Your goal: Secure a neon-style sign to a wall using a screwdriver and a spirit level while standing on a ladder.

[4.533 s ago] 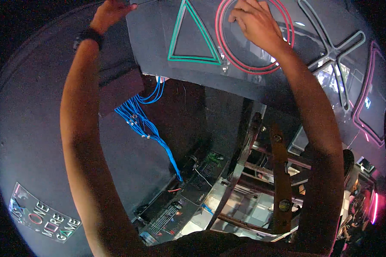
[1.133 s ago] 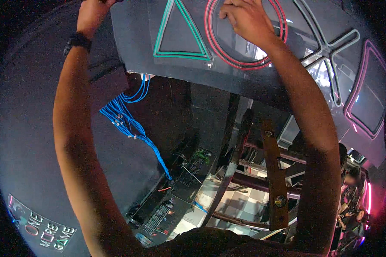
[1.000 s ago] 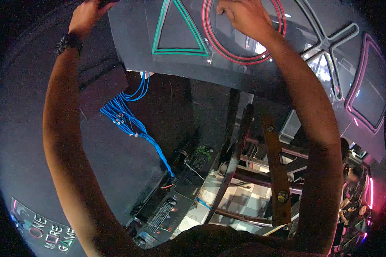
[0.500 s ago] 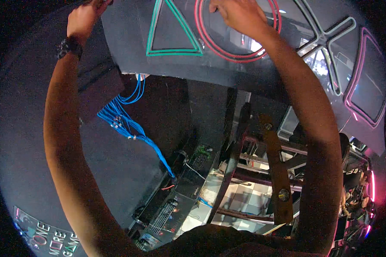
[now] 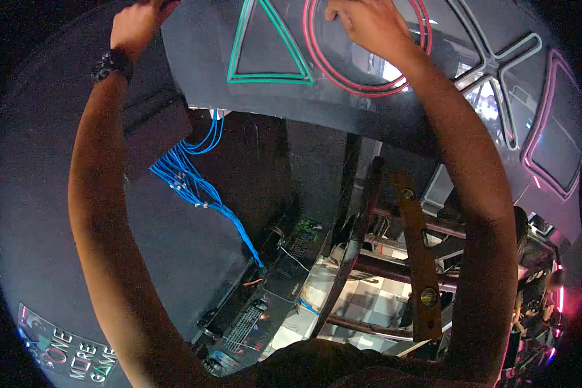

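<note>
Both my arms reach up to a glossy dark panel [image 5: 197, 61] with neon-style shapes on it. My left hand [image 5: 139, 27], with a black watch [image 5: 112, 66] on the wrist, is at the panel's left end. Its fingers are curled around something dark, cut off by the upper edge. In front of the red circle outline [image 5: 368, 92] is my right hand [image 5: 376, 27], fingers bent in; whatever they hold is hidden. Between the hands sits a green triangle outline [image 5: 271, 81]. Farther right are a pale cross outline [image 5: 495, 61] and a pink square outline [image 5: 529, 154].
Blue cables [image 5: 229, 216] come out below the panel and run down the dark wall. A spirit level [image 5: 418, 268] rests on a ladder [image 5: 362, 233] beneath me. Keyboards [image 5: 246, 326] lie on a desk at lower centre. A sign [image 5: 64, 349] hangs at lower left.
The view has shifted slightly, so the panel and wall appear a little farther right. Both hands stay in nearly the same places against the panel, still curled.
</note>
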`<move>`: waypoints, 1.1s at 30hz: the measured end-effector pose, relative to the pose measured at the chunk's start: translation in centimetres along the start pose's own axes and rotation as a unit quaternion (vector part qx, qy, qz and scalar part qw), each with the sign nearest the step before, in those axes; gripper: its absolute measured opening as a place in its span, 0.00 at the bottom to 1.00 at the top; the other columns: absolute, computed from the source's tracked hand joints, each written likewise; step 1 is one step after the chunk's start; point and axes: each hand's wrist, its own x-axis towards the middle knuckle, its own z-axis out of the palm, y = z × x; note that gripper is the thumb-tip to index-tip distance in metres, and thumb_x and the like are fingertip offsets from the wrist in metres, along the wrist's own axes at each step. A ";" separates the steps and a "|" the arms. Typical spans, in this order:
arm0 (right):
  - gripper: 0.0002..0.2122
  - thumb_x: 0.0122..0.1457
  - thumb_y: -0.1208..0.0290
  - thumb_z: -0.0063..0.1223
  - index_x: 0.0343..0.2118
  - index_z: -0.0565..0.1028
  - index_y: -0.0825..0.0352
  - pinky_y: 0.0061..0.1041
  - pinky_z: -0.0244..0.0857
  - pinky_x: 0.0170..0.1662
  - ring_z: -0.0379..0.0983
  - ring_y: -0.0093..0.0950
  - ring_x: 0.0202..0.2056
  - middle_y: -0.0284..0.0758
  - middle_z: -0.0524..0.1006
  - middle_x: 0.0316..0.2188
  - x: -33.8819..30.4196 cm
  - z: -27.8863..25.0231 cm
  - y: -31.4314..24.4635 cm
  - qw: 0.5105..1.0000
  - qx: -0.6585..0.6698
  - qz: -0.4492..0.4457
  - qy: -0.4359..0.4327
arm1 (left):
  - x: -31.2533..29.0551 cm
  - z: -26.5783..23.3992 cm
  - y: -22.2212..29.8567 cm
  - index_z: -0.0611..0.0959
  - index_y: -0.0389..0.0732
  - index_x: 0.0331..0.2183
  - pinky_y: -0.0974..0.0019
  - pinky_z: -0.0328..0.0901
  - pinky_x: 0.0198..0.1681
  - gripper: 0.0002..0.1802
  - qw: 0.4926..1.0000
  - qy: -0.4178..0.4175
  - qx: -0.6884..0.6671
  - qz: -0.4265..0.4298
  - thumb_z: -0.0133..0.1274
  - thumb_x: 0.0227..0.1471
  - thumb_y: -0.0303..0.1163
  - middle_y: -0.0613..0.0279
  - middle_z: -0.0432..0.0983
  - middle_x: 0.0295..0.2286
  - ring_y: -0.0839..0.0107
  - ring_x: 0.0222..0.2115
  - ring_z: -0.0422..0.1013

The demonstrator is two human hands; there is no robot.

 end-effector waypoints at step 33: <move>0.03 0.51 0.75 0.58 0.29 0.80 0.59 0.39 0.56 0.48 0.68 0.35 0.43 0.33 0.73 0.34 -0.1 0.0 0.2 0.999 0.028 -0.038 0.019 | -1.7 -6.0 4.0 0.80 0.35 0.26 0.55 0.70 0.31 0.15 0.932 0.258 -0.185 0.172 0.62 0.57 0.37 0.55 0.76 0.22 0.60 0.28 0.78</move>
